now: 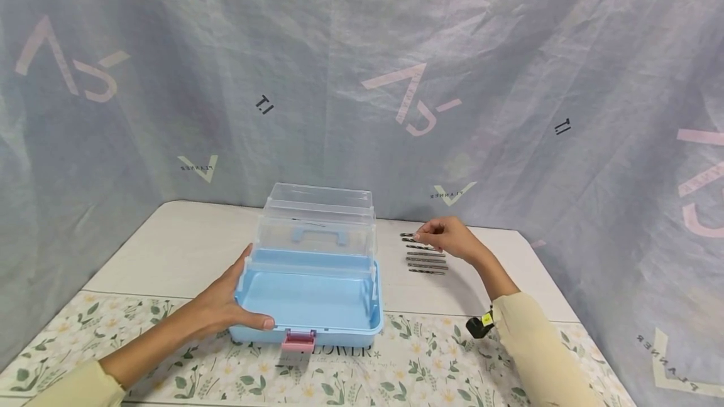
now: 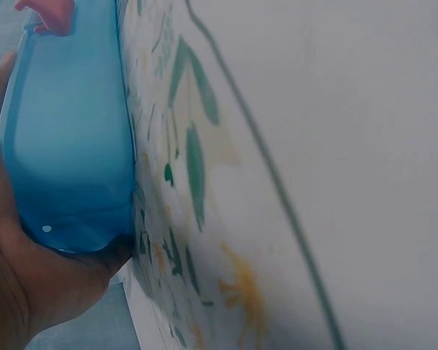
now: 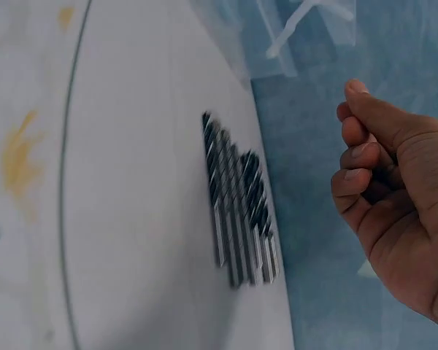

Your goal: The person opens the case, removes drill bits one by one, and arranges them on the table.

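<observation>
A light blue plastic toolbox [image 1: 308,300] with a pink latch [image 1: 298,340] stands open, its clear lid [image 1: 317,209] raised at the back. My left hand [image 1: 229,306] grips its left front corner, thumb along the front rim and fingers on the side. The left wrist view shows that hand [image 2: 36,277] wrapped round the corner of the blue wall [image 2: 73,131]. Several metal drill bits [image 1: 427,260] lie in a row right of the box. Over the far end of that row is my right hand [image 1: 449,237]. Its fingers [image 3: 361,157] are curled, thumb against index finger, with nothing visible between them.
A black and yellow tape measure [image 1: 479,326] lies near my right sleeve [image 1: 537,350]. The white table [image 1: 170,250] has a floral cloth [image 1: 170,357] along the front. A grey printed curtain [image 1: 317,80] hangs behind and at both sides.
</observation>
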### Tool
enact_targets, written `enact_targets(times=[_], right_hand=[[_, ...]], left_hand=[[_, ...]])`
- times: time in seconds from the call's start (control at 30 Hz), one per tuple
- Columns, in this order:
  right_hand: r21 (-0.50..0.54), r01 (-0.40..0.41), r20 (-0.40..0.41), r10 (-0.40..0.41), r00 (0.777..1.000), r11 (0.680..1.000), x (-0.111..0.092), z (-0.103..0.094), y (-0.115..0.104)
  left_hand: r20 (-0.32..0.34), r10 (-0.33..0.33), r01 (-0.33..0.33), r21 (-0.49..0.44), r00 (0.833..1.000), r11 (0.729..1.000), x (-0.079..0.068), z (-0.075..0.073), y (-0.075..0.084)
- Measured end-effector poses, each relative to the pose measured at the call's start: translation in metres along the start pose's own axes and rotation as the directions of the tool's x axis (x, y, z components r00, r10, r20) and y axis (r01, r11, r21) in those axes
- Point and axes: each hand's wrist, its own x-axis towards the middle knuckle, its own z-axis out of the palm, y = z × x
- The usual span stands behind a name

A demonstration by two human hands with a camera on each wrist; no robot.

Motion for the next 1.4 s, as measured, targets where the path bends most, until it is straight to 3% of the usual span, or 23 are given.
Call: enact_targets(times=[0.73,0.97,1.4], right_hand=[[0.055,0.137,-0.030,-0.136,0.990,0.989,0.042,0.030,-0.067],[0.098,0.178,-0.053,-0.173,0.983,0.979,0.050,0.040,-0.088],[0.086,0.251,-0.031,-0.249,0.968,0.964,0.064,0.060,-0.122]], left_hand=[[0.001,0.014,-0.014,0.007,1.000,1.000,-0.002,-0.001,-0.001],[-0.008,0.019,-0.019,0.004,1.000,1.000,-0.001,0.000,0.000],[-0.007,0.011,-0.011,0.016,1.000,1.000,-0.001,0.001,0.000]])
